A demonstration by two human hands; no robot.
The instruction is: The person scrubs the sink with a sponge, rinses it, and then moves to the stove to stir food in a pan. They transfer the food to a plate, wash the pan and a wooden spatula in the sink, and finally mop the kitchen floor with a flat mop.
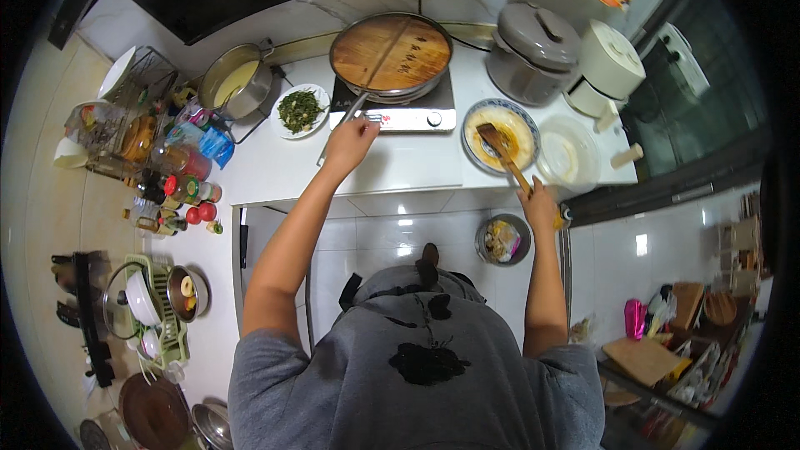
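My right hand (538, 203) grips the handle of a wooden spatula (500, 144). The spatula's blade rests in a blue-rimmed plate (473, 153) smeared with yellow residue. A large pan (403, 99) covered by a round wooden lid (390, 56), which bears writing, sits on an induction cooker (406, 120). My left hand (352, 145) is at the cooker's front left, over the pan's metal handle (357, 104). Its fingers are curled, and whether they hold the handle is unclear. Left of the cooker is a white plate of cooked greens (299, 111).
A pot of pale liquid (237, 84) stands back left. Bottles and jars (184, 187) crowd the left counter. On the right are a grey pressure cooker (534, 53), a cream air fryer (609, 65) and a translucent tub (567, 153). A waste bin (503, 239) stands on the floor.
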